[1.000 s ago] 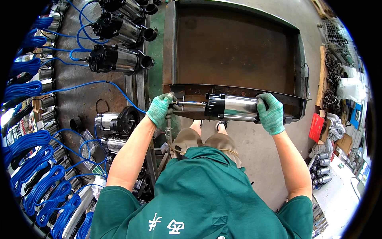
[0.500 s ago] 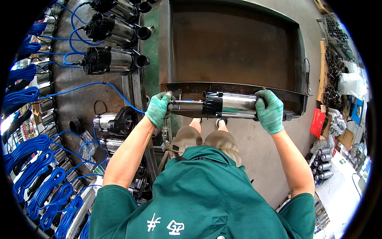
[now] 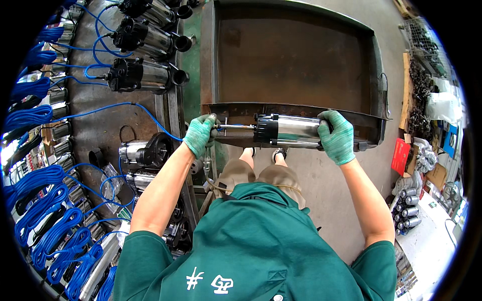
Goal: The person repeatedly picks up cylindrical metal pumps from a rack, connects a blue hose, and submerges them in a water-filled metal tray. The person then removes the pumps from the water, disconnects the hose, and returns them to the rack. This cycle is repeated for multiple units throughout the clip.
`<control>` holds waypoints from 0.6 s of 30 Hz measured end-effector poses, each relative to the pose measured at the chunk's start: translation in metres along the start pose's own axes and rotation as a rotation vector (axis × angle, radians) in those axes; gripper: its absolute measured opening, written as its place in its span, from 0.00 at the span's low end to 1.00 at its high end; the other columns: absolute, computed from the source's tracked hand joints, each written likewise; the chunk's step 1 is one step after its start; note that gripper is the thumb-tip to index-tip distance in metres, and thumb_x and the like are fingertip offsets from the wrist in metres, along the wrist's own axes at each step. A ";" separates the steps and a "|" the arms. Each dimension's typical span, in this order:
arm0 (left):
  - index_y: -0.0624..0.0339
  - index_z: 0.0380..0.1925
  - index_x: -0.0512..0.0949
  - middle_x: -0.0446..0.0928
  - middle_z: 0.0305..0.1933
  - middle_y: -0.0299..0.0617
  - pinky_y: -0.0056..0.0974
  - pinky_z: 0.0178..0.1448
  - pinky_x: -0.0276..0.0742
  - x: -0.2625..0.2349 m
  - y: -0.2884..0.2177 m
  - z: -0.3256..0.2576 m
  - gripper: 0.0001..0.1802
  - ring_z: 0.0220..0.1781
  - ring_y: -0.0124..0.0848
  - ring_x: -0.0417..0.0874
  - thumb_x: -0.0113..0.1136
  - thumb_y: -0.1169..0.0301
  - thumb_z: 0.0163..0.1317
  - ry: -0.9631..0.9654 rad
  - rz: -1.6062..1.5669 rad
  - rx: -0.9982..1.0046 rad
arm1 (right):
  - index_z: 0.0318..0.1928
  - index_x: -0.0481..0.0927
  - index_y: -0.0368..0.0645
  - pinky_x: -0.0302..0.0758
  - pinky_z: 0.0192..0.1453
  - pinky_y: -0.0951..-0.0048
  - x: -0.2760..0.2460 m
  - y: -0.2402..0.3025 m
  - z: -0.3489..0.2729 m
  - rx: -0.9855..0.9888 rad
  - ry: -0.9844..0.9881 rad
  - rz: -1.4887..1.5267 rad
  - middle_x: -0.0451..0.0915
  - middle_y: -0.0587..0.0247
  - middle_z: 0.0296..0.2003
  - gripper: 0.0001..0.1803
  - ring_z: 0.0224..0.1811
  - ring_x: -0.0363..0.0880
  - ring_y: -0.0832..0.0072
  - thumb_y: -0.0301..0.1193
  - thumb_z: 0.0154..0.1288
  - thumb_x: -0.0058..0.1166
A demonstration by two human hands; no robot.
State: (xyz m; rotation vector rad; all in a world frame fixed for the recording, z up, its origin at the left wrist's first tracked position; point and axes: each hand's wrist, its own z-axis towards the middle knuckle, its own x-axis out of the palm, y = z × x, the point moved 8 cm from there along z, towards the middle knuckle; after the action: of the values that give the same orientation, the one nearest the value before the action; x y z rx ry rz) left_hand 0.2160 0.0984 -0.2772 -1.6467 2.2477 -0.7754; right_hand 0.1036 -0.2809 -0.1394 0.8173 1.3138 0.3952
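Note:
A cylindrical pump (image 3: 293,127), shiny metal with a black left end, lies level in front of my body. Wrapped round its right end is my right hand (image 3: 337,138), in a green glove. My left hand (image 3: 199,134), gloved alike, is closed round a slim metal-shafted tool (image 3: 237,127) with a thin crossbar near my fingers. The tool's far tip meets the pump's black end; its grip is hidden in my fist. Beneath that hand hangs a hose with a metal fitting (image 3: 207,165).
A rusty steel tray (image 3: 296,55) stands ahead. To the left, a dark bench (image 3: 95,120) bears several finished-looking pumps (image 3: 140,75) with blue cables, and coiled blue cables (image 3: 37,183) line its far side. At right are a red box (image 3: 400,156) and a white table (image 3: 427,236).
The pump and my right hand have shifted slightly left. My left hand stays almost in place, still closed round the tool.

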 end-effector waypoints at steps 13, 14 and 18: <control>0.57 0.53 0.80 0.78 0.34 0.34 0.30 0.32 0.69 0.100 -0.111 -0.055 0.12 0.27 0.23 0.70 0.62 0.63 0.77 0.335 -0.733 0.405 | 0.57 0.80 0.43 0.81 0.54 0.53 -0.010 0.092 -0.053 -0.334 0.128 0.005 0.84 0.51 0.47 0.23 0.48 0.84 0.51 0.29 0.60 0.68; 0.56 0.50 0.80 0.77 0.34 0.34 0.32 0.33 0.69 0.137 -0.118 -0.062 0.09 0.27 0.22 0.70 0.61 0.65 0.77 0.340 -0.765 0.399 | 0.64 0.78 0.41 0.80 0.58 0.52 0.001 0.085 -0.058 -0.166 0.186 0.186 0.84 0.46 0.54 0.29 0.55 0.84 0.48 0.33 0.64 0.68; 0.58 0.55 0.79 0.81 0.40 0.39 0.35 0.40 0.79 0.265 -0.114 -0.099 0.15 0.34 0.27 0.77 0.62 0.61 0.77 0.380 -0.599 0.403 | 0.66 0.68 0.43 0.80 0.49 0.43 0.003 0.031 -0.091 0.294 0.346 0.264 0.86 0.37 0.41 0.27 0.46 0.85 0.37 0.37 0.72 0.61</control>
State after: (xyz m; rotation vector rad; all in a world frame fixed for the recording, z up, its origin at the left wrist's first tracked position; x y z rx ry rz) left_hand 0.1717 -0.1485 -0.1032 -2.0973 1.6103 -1.6788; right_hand 0.0236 -0.2309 -0.1223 1.2154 1.6136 0.5794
